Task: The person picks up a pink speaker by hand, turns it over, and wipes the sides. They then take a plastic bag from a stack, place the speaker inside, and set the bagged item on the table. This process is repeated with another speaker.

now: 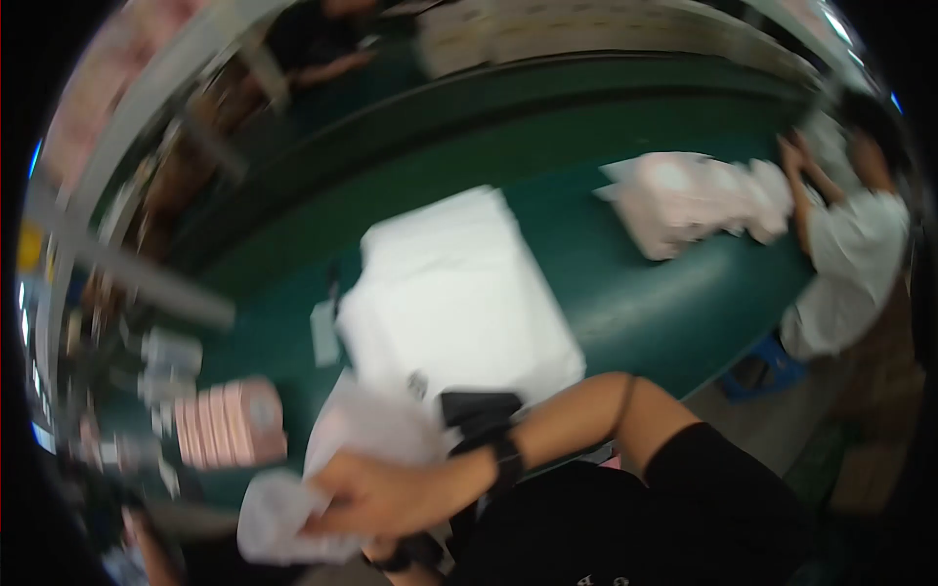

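Note:
My right hand (386,493) reaches across my body at the table's near edge, its fingers closed on a translucent white plastic bag (376,425). A faint pink tint shows through the bag, and its crumpled end hangs to the left of the hand. Under the right hand, my left hand (386,547) shows only a small part near its black wristband; its fingers are hidden. Just beyond the bag lies a large stack of white sheets or bags (459,293). Motion blurs the hands and bag.
A row of pink packs (230,425) stands at the left on the green table (635,313). Pink bagged packs (684,200) lie far right, near a person in a light shirt (850,244). Another person (318,44) is across the table. A blue stool (767,371) stands right.

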